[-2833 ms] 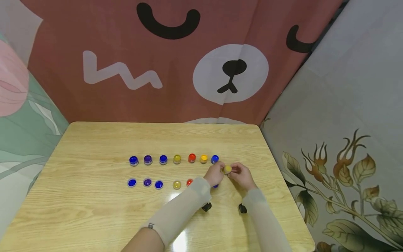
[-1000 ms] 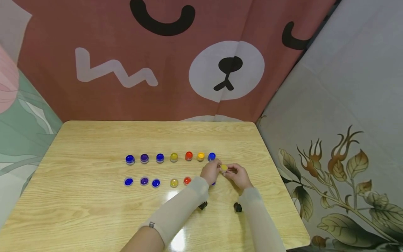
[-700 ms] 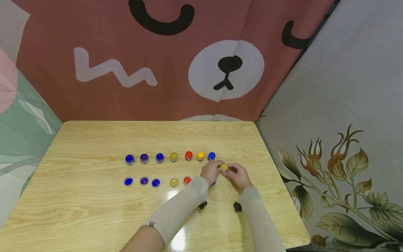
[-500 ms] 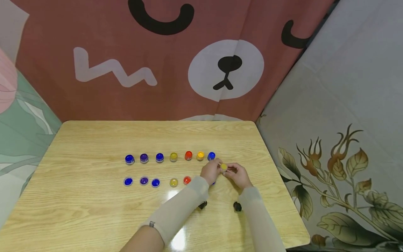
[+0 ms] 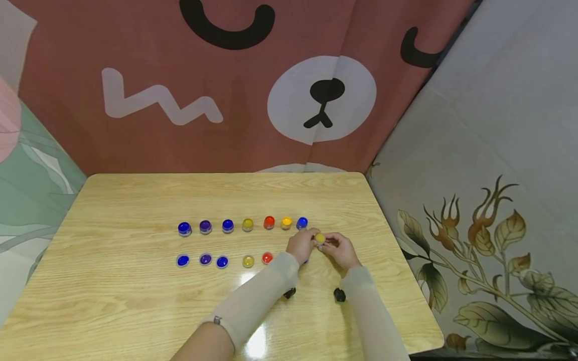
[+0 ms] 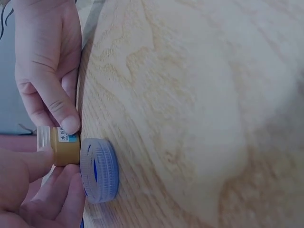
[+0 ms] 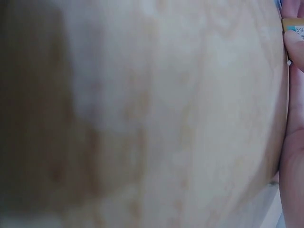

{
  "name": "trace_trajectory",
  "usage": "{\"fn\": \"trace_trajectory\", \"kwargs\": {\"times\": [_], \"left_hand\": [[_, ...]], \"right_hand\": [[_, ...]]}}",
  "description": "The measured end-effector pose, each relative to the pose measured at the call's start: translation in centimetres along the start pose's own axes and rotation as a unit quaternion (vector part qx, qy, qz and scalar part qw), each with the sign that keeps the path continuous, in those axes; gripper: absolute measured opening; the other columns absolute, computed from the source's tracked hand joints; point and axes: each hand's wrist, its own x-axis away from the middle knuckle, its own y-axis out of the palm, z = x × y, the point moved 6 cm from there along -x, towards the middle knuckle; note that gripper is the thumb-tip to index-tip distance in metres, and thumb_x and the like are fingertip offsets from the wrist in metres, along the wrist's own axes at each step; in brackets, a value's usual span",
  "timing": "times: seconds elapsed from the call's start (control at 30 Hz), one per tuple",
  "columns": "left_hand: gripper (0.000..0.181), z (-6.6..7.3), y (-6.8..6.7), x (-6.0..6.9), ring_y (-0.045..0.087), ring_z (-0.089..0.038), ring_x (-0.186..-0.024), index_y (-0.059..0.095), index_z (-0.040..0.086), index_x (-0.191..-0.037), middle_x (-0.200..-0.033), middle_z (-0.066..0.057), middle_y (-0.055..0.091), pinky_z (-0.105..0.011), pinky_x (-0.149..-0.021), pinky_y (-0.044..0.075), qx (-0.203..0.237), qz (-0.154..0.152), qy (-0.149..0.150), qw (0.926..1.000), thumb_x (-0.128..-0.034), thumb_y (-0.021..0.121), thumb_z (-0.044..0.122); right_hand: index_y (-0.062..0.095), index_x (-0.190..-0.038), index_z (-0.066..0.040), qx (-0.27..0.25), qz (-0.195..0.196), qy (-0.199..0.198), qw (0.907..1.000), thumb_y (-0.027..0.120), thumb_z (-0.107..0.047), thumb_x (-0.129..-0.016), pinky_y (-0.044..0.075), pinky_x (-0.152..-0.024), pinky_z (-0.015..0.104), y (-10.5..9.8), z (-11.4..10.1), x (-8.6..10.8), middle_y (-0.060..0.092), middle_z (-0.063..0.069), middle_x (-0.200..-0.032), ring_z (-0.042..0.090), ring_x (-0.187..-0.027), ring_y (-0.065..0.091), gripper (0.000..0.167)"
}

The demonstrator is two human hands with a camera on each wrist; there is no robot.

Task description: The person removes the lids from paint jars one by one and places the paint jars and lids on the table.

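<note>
My left hand [image 5: 301,245] and my right hand [image 5: 343,250] meet over the right part of the table around a small ochre-yellow paint jar [image 5: 319,238]. In the left wrist view the paint jar [image 6: 64,147] shows a clear ridged lid [image 6: 42,137] and a printed label. The left hand [image 6: 28,190] pinches it near the lid, its thumb on the side. On the label lies the thumb of the right hand [image 6: 50,71], which grips the body. The right wrist view catches only an edge of the jar [image 7: 295,24]. A blue-stained clear lid [image 6: 99,171] lies close by.
A row of paint jars runs across the table [image 5: 135,301]: blue [image 5: 184,229], purple [image 5: 205,226], ochre [image 5: 247,224], red [image 5: 269,222], orange [image 5: 286,223] and more blue. Nearer lie lids, including a purple lid [image 5: 205,259] and a red lid [image 5: 267,257]; my left arm covers part of that row.
Both hands stay on the ochre paint jar in nearly the same place. The jar's tilt shifts slightly between the fingers. The whole head view has drifted a little; the rows stand as before.
</note>
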Motion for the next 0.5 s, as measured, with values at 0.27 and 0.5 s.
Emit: {"fn": "trace_trajectory", "kwargs": {"times": [0.27, 0.5], "left_hand": [[0.028, -0.1, -0.3, 0.1, 0.067, -0.023, -0.105, 0.061, 0.007, -0.128, -0.116, -0.009, 0.070, -0.038, -0.090, 0.055, 0.028, 0.009, -0.007, 0.9995, -0.0999, 0.064, 0.013], [0.038, 0.0, 0.0, -0.1, 0.066, -0.023, -0.108, 0.063, 0.015, -0.139, -0.119, -0.008, 0.069, -0.041, -0.091, 0.056, -0.011, 0.001, 0.001, 0.9999, -0.1011, 0.062, 0.015]], "right_hand": [[0.066, -0.116, 0.010, 0.003, 0.020, 0.013, 0.9997, 0.078, 0.008, -0.083, 0.055, -0.084, 0.015, -0.1, 3.2, -1.3, 0.066, 0.024, -0.115, 0.018, -0.099, 0.066, 0.035], [0.066, -0.117, 0.010, 0.002, 0.023, 0.020, 0.9995, 0.078, 0.007, -0.083, 0.054, -0.084, 0.014, 0.0, 3.3, -1.3, 0.065, 0.024, -0.117, 0.016, -0.099, 0.066, 0.036]]}}
